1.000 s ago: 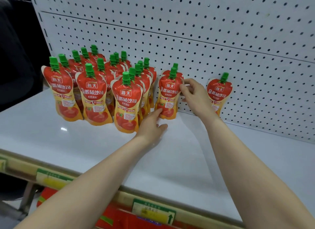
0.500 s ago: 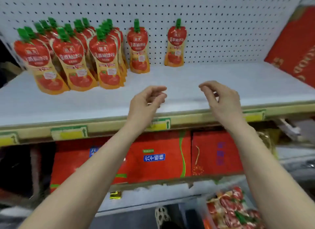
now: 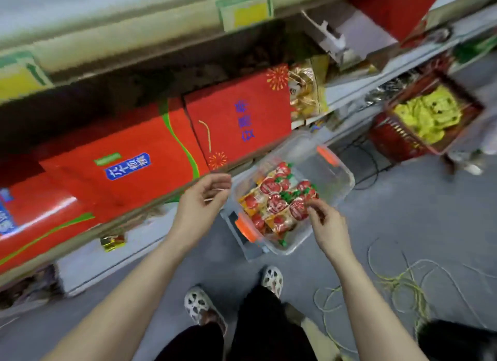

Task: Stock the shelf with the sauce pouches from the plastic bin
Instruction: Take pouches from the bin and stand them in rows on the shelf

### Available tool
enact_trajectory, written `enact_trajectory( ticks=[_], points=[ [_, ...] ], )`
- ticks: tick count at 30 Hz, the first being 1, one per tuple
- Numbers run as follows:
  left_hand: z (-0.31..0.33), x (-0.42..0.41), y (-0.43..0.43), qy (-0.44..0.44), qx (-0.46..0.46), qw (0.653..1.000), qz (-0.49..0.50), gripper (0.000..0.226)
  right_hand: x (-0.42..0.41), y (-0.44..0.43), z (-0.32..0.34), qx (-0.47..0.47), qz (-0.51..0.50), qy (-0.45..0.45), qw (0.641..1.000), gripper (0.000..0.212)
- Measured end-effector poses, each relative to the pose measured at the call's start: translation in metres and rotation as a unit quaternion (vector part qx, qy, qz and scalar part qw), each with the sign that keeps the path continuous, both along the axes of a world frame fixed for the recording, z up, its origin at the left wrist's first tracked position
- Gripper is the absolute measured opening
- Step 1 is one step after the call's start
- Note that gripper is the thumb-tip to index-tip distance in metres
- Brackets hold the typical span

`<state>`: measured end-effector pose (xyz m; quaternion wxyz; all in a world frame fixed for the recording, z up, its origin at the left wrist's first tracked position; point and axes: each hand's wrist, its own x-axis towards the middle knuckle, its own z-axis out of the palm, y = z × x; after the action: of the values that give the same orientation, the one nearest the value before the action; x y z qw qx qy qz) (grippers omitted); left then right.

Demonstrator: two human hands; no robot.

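A person in dark trousers and pale perforated shoes (image 3: 199, 305) stands on the grey floor (image 3: 403, 212) before a store shelf, both bare arms stretched forward and down. The left hand (image 3: 203, 202) hangs with fingers loosely curled and holds nothing. The right hand (image 3: 326, 226), fingers bent and apart from the thumb, also holds nothing and overlaps the near edge of the plastic bin (image 3: 347, 177). Whether it touches anything there is hard to tell through the blur.

The clear bin, with orange latches (image 3: 246, 227) at its ends, sits on the floor just beside the bottom shelf. The red, green-capped sauce pouches (image 3: 277, 202) lie heaped in its left half.

Loops of yellow-green cord (image 3: 398, 282) lie on the floor at right. Beyond, red cartons (image 3: 129, 169) fill the lower shelf, and a red basket (image 3: 390, 137) of yellow packets stands farther right. The upper shelf edge (image 3: 161, 29), with blurred price labels, cuts across the top.
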<state>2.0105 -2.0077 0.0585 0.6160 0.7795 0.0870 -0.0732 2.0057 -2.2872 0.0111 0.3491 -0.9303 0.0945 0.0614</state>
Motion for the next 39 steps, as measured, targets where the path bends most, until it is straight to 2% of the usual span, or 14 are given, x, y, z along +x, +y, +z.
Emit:
enact_trajectory(
  ticks=[6, 9, 12, 18, 20, 21, 23, 25, 27, 29, 30, 32, 34, 39],
  points=[
    [-0.096, 0.025, -0.078, 0.120, 0.037, 0.989, -0.074, 0.035, 0.052, -0.052, -0.076, -0.051, 0.020, 0.169, 0.984, 0.039],
    [-0.151, 0.052, -0.112, 0.163, 0.112, 0.975, -0.100, 0.041, 0.098, -0.062, -0.128, -0.083, 0.057, 0.237, 0.966, 0.043],
    [-0.207, 0.078, -0.133, 0.165, 0.205, 0.956, -0.128, 0.052, 0.139, -0.070, -0.189, -0.143, 0.107, 0.299, 0.937, 0.050],
    [-0.291, 0.119, -0.156, 0.170, 0.314, 0.921, -0.156, 0.065, 0.177, -0.087, -0.261, -0.255, 0.267, 0.307, 0.877, 0.030],
    [-0.307, 0.126, -0.160, 0.177, 0.340, 0.909, -0.163, 0.067, 0.189, -0.092, -0.258, -0.239, 0.288, 0.305, 0.876, 0.025],
    [-0.313, 0.129, -0.161, 0.182, 0.351, 0.904, -0.165, 0.068, 0.195, -0.094, -0.252, -0.181, 0.273, 0.314, 0.891, 0.024],
    [-0.322, 0.132, -0.160, 0.193, 0.366, 0.895, -0.168, 0.070, 0.205, -0.098, -0.238, -0.012, 0.177, 0.318, 0.931, 0.014],
    [-0.328, 0.135, -0.159, 0.198, 0.380, 0.889, -0.159, 0.069, 0.215, -0.098, -0.234, 0.098, 0.042, 0.248, 0.963, 0.017],
    [-0.329, 0.139, -0.156, 0.203, 0.392, 0.885, -0.147, 0.068, 0.222, -0.094, -0.240, 0.179, -0.093, 0.198, 0.959, 0.039],
    [-0.328, 0.143, -0.155, 0.212, 0.401, 0.878, -0.153, 0.067, 0.225, -0.084, -0.251, 0.261, -0.181, 0.241, 0.917, 0.073],
    [-0.327, 0.144, -0.155, 0.214, 0.405, 0.875, -0.157, 0.066, 0.224, -0.077, -0.258, 0.255, -0.191, 0.272, 0.908, 0.083],
    [-0.327, 0.145, -0.158, 0.210, 0.409, 0.875, -0.151, 0.064, 0.216, -0.063, -0.267, 0.159, -0.143, 0.311, 0.926, 0.090],
    [-0.327, 0.141, -0.161, 0.202, 0.411, 0.879, -0.134, 0.063, 0.207, -0.051, -0.270, 0.096, -0.099, 0.294, 0.946, 0.086],
    [-0.329, 0.134, -0.165, 0.193, 0.430, 0.872, -0.133, 0.067, 0.203, -0.050, -0.272, 0.078, -0.082, 0.271, 0.956, 0.067]
  ],
)
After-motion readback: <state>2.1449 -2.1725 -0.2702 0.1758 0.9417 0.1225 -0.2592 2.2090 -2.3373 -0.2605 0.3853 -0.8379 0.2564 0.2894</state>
